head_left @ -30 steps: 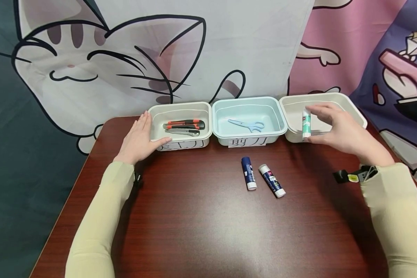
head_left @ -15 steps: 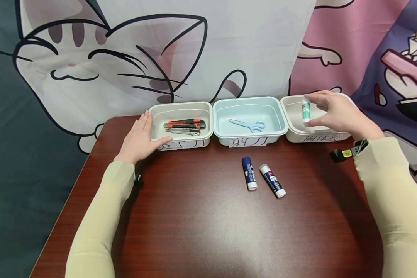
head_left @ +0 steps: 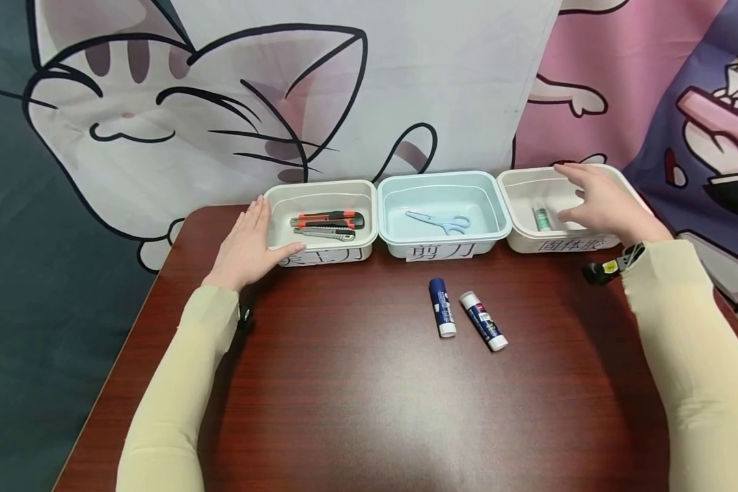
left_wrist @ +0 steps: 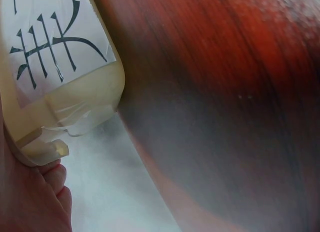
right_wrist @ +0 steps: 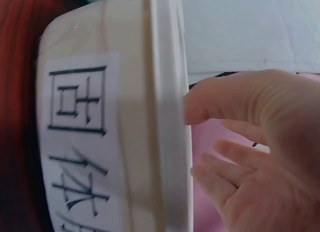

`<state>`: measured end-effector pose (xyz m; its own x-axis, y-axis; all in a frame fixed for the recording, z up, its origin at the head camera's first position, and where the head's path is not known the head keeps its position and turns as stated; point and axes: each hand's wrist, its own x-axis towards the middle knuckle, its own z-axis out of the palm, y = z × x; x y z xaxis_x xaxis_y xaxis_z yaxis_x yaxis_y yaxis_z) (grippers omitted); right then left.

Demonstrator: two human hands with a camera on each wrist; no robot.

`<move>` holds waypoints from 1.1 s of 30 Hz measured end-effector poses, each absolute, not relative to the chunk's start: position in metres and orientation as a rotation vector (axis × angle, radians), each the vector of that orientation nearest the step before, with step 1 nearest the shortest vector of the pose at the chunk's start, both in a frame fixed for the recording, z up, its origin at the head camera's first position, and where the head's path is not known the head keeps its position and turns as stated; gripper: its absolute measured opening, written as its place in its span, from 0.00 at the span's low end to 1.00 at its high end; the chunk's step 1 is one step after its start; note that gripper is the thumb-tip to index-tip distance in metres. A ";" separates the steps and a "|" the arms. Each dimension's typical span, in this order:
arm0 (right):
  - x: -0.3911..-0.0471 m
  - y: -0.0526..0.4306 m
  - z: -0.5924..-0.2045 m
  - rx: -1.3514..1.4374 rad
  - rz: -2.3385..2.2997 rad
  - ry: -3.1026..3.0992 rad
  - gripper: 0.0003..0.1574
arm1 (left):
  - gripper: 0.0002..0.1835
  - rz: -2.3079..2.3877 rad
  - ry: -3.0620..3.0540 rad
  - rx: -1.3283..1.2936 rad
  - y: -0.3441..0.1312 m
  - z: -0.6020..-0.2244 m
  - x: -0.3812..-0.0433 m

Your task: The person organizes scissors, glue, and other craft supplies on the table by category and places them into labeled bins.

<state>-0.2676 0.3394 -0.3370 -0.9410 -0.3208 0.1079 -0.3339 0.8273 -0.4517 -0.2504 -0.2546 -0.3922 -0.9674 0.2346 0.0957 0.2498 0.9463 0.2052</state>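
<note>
A green-and-white glue stick [head_left: 542,219] lies inside the right cream bin [head_left: 519,240], below my right hand [head_left: 609,205]. That hand is over the bin with thumb and fingers spread apart and nothing between them; the right wrist view shows the same gap beyond the bin's rim [right_wrist: 170,142]. My left hand [head_left: 244,247] rests against the left cream bin [head_left: 363,254], fingers straight along its side and thumb at its front. Two dark blue glue sticks with white ends, one [head_left: 442,307] and another [head_left: 483,321], lie on the table.
Several utility knives [head_left: 326,220] lie in the left bin. Light blue scissors [head_left: 439,221] are in the middle light blue bin [head_left: 400,247]. All three bins stand in a row at the back of the brown table [head_left: 344,396], with a cat-patterned cloth [head_left: 455,82] behind them.
My right hand moved left and lowered over the right bin, then let go of the green glue stick, which now lies inside. My left hand stayed in place.
</note>
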 end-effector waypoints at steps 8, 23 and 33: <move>-0.258 0.345 -0.341 0.399 0.890 -2.887 0.42 | 0.61 -0.332 -3.033 -0.378 -0.255 -0.392 -0.251; -0.231 0.331 -0.323 0.247 0.974 -2.825 0.42 | 0.61 -0.326 -3.024 -0.396 -0.254 -0.391 -0.251; -0.217 0.314 -0.309 0.307 0.963 -2.760 0.40 | 0.61 -0.321 -3.031 -0.391 -0.254 -0.391 -0.251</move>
<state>-0.2167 0.3140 -0.3090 -0.9580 -0.1280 0.2565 -0.2598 0.7657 -0.5883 -0.2510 -0.2538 -0.3909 -0.9653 0.2435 0.0943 0.2578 0.9459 0.1970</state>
